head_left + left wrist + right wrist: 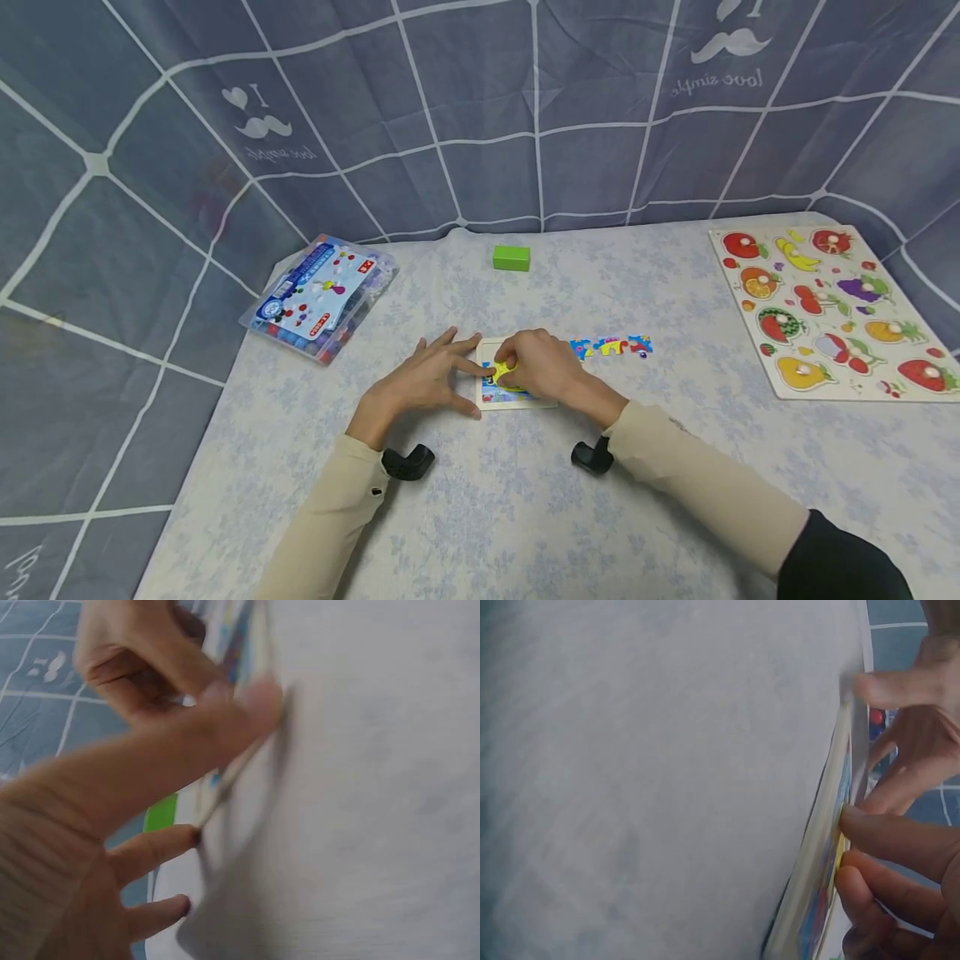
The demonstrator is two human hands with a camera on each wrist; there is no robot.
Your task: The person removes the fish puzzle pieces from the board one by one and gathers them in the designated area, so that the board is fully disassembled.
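Note:
A small jigsaw board (pixel 517 406) with a pale frame and a colourful picture lies on the table between the hands. Its pale edge (pixel 808 874) runs slantwise in the right wrist view. My right hand (pixel 543 365) pinches a yellow puzzle piece (pixel 501 376) against the board with thumb and fingertips, covering much of the picture. At the board's left side, my left hand (pixel 423 379) has its fingers spread, with fingertips at the frame. Several loose puzzle pieces (pixel 610 347), blue, yellow and red, lie in a row just right of the board.
Behind the board sits a green block (pixel 512 258). A clear plastic box (pixel 318 298) with a printed blue sheet stands at the back left. On the right lies a large fruit puzzle board (pixel 832 312). Grey checked cloth (pixel 480 108) hangs behind the table.

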